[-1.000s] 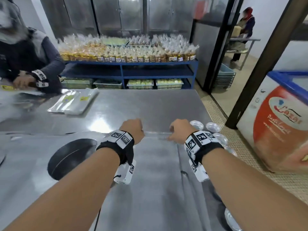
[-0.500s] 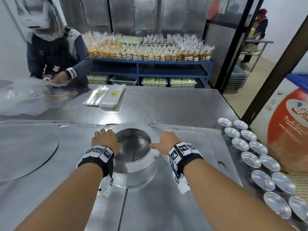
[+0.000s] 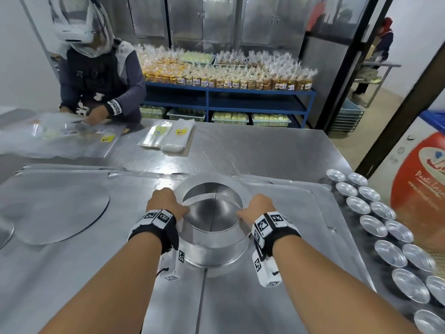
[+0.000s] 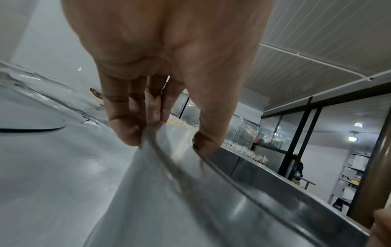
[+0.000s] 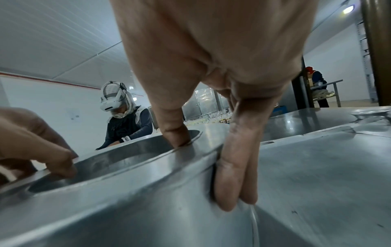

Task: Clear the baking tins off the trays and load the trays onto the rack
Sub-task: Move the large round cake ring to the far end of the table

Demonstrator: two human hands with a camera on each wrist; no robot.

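Observation:
A tall round baking tin (image 3: 214, 239) stands on the flat metal trays (image 3: 289, 213), over the seam between two of them. My left hand (image 3: 168, 203) pinches its left rim and my right hand (image 3: 256, 210) its right rim. In the left wrist view the left hand (image 4: 167, 143) has its thumb inside the tin (image 4: 169, 200) and its fingers (image 4: 127, 127) on the outer wall. In the right wrist view the right hand (image 5: 203, 160) grips the tin (image 5: 127, 208) the same way, thumb in, fingers (image 5: 234, 183) down the outside.
Several small shiny tins (image 3: 385, 237) lie in two rows along the table's right edge. A flat round metal disc (image 3: 60, 213) lies on the left tray. Another person (image 3: 101, 75) handles plastic bags at the far left. A shelf of packed goods (image 3: 228, 78) stands behind the table.
A second ago both hands were curled at a tray's far edge. They have since moved onto the round tin's rim and have held it there for half a second.

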